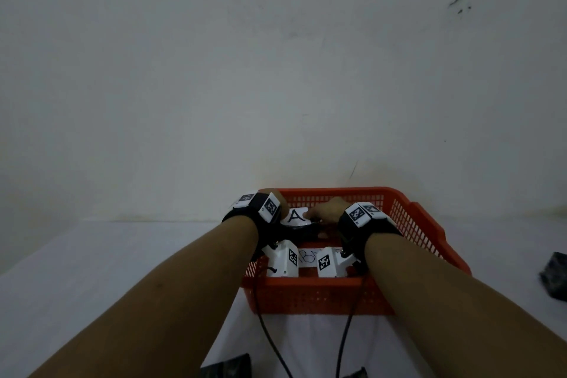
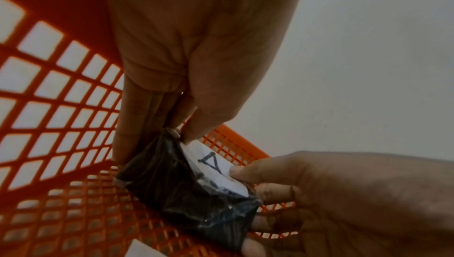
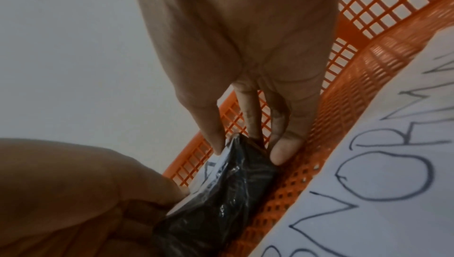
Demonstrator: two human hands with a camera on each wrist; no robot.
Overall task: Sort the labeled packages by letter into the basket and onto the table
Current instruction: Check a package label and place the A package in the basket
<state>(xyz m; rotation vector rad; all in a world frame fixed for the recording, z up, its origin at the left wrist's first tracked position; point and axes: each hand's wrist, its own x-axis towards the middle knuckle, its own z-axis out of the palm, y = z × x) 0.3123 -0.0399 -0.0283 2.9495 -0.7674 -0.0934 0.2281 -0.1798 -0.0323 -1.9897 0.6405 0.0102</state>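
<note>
A black plastic-wrapped package with a white label marked "A" is held just above the floor of the orange basket. My left hand pinches its left end between thumb and fingers, as the left wrist view shows on the package under that hand. My right hand grips the other end, with its thumb on the label. In the right wrist view, the right hand holds the package by its crinkled end.
A white sheet with handwritten letters lies on the basket floor by the near wall. Another black package lies on the white table at the right, and two more at the near edge. The basket stands against the wall.
</note>
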